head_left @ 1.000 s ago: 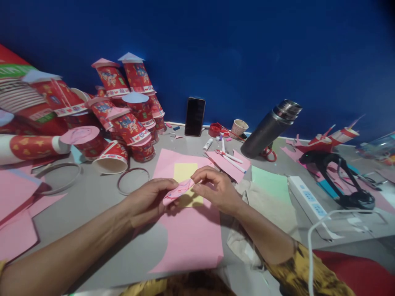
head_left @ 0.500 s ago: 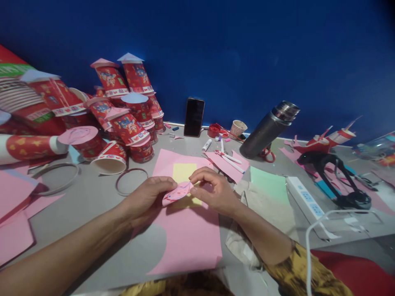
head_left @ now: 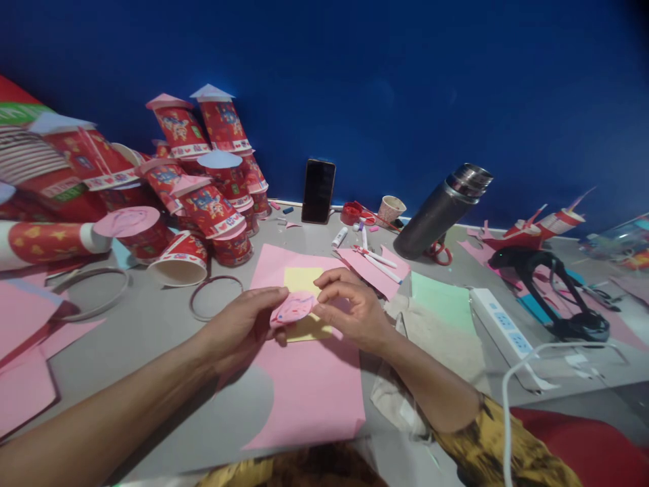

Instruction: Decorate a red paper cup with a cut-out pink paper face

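Between my hands is a small rounded piece of pink paper [head_left: 293, 308] with red and blue pen marks on it. My left hand [head_left: 252, 312] pinches its left side, thumb on top. At the right edge, my right hand [head_left: 355, 311] closes thumb and fingers on the paper. Below the hands lie a yellow paper square [head_left: 304, 279] and a larger pink sheet [head_left: 319, 399] with a curved cutout along its left side.
Red paper cups [head_left: 210, 206] with paper tops are stacked at the left. A phone [head_left: 318, 192] leans on the blue wall. Markers [head_left: 378, 260], a dark flask [head_left: 439, 213], a green sheet [head_left: 440, 301] and a power strip [head_left: 501, 325] lie towards the right. Two rings [head_left: 216, 297] rest left.
The pink paper piece has turned so that more of its marked face shows. Both hands keep nearly the same place, with slight finger movement.
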The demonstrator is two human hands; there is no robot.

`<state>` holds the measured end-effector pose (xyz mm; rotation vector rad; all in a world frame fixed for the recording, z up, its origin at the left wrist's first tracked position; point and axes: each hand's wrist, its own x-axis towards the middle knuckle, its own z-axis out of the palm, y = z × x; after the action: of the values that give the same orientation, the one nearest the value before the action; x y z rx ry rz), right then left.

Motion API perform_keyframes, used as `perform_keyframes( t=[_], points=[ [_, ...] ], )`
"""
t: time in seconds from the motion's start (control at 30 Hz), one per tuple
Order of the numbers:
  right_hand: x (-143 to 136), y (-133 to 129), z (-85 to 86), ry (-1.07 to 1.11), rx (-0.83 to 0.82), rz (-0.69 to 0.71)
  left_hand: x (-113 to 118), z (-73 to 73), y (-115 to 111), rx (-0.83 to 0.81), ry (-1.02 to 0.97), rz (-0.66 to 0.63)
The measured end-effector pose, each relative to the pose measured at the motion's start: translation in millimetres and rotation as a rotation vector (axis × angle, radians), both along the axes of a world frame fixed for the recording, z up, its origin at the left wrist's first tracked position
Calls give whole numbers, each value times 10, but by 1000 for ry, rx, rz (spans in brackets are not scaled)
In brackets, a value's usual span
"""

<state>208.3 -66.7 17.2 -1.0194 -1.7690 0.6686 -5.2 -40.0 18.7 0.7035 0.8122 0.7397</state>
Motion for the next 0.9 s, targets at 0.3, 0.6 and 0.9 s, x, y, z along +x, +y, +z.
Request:
perform_keyframes(
  t=[0.3, 0.6, 0.9],
  points=[
    [-4, 51, -7, 409, -420, -170, -44, 52, 11, 0, -58, -23],
    [-96, 10, -48, 465, -613, -92, 40, -26, -21, 16, 25, -31],
    [-95, 12, -69, 356, -485, -63, -45, -125, -27, 523, 400, 139]
  ],
)
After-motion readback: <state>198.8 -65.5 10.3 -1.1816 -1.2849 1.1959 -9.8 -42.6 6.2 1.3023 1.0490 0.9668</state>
